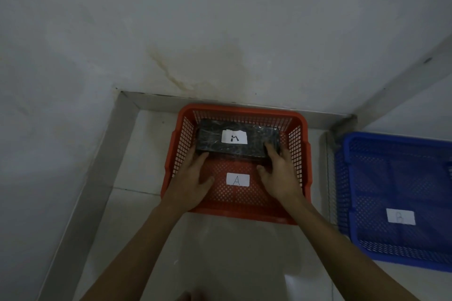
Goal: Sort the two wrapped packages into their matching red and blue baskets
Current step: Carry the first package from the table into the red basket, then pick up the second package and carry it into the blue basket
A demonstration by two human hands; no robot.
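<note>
1. A stained grey wall (220, 19) is seen behind the red basket, meeting a pale tiled floor (137, 144) edged by a metal frame (127, 105).
2. The red basket (303, 154), a perforated plastic one, is set on the floor against the far run of that frame.
3. A blue basket (367, 203) is placed to the right of the red basket, apart from it and cut off by the picture edge; a vertical strip of the frame runs between the two.
4. A dark wrapped package (234, 151) is lying inside the red basket, along its far wall, lengthwise from left to right.
5. The left hand (190, 186) is laid over the red basket's near left part, with fingers spread and their tips at the package's left near corner.
6. The right hand (278, 178) is laid over the near right part, with fingers apart and curled onto the package's right end; whether it is gripped or only touched cannot be told.
7. A white label marked "B" (400, 217) is fixed on the blue basket's floor.
8. A white label marked "A" (237, 179) is fixed on the red basket's floor, between the two hands.
9. A white label (234, 137) with a dark handwritten mark is fixed on top of the package.
</note>
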